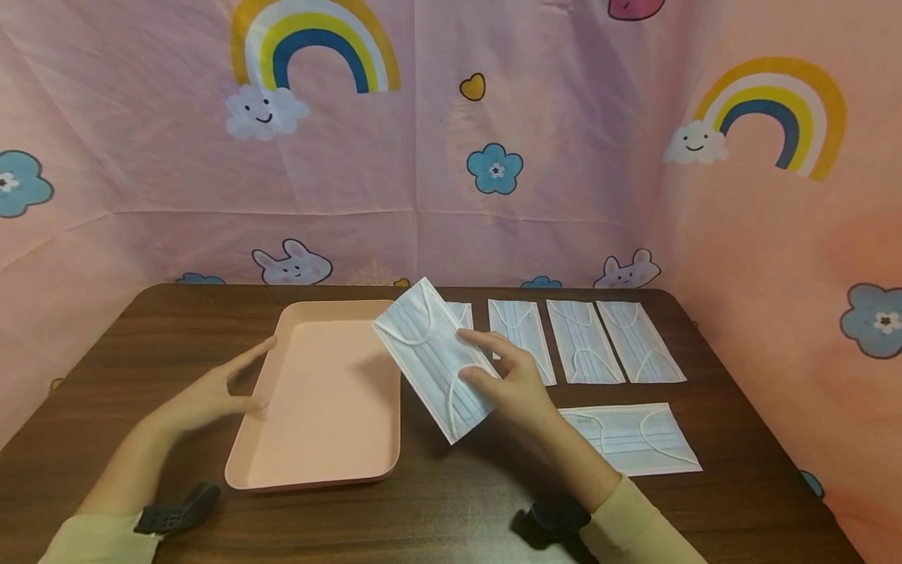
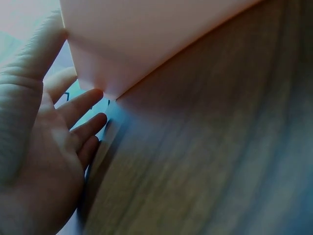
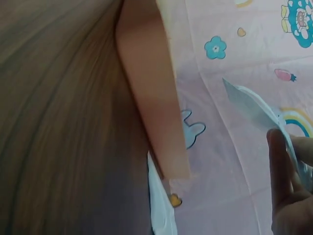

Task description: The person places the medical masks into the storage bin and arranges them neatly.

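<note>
In the head view my right hand (image 1: 517,384) pinches a pale blue face mask (image 1: 433,356) between thumb and fingers. The mask is tilted and held above the table, its upper left corner overlapping the right side of a pink tray (image 1: 331,399). From the right wrist view, the mask (image 3: 252,105) appears nearly edge-on in that hand. My left hand (image 1: 204,395) rests at the tray's left rim, thumb and fingers spread. Its fingers look loosely extended in the left wrist view, with fingertips at the tray wall (image 2: 112,58).
Behind my right hand several masks lie in a row, including one at the right end (image 1: 640,342) and one partly hidden by the held mask. Another mask (image 1: 634,440) lies sideways nearer me. A patterned pink cloth (image 1: 437,157) hangs behind the brown table (image 1: 451,509).
</note>
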### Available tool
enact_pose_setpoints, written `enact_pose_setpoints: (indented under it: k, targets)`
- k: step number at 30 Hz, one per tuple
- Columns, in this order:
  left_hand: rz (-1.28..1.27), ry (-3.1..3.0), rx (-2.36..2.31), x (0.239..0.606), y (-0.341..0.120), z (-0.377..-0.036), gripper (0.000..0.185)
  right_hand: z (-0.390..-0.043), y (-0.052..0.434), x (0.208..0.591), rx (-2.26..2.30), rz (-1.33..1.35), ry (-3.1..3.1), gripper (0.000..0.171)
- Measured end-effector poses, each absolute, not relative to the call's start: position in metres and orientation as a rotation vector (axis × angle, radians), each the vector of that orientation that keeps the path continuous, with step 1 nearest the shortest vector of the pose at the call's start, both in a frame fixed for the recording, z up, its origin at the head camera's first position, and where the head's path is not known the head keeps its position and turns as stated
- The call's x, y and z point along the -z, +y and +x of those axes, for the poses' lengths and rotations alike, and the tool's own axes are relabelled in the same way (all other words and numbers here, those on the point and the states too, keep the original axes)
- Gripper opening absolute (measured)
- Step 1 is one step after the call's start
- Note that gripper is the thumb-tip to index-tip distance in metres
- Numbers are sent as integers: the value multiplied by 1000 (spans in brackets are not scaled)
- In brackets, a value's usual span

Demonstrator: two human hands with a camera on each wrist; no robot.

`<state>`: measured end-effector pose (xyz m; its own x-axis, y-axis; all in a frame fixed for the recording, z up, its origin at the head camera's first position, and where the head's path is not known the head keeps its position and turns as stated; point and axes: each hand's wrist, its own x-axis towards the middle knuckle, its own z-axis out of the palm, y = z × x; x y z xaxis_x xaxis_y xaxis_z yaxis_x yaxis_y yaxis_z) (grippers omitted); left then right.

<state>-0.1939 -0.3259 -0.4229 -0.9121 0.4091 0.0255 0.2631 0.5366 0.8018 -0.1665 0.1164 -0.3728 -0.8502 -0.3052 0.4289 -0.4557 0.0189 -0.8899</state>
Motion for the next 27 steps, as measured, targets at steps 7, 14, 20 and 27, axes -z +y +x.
enact_pose_setpoints:
  k: [7,14,20,27]
  targets:
    - [583,2596,-1314,422,-326,-195,95,-170,93,373,-2090,765,-2069,46]
    - [595,2591,-1333,426,-327,-193,94,-159,71,359,-2087,595,-2153,48]
    - [585,2597,-1346,424,-328,-192,95,-156,55,353,-2043,520,-2190,49]
    - [571,2625,-1288,425,-328,-194,96,-170,33,380,-2214,448,-2089,53]
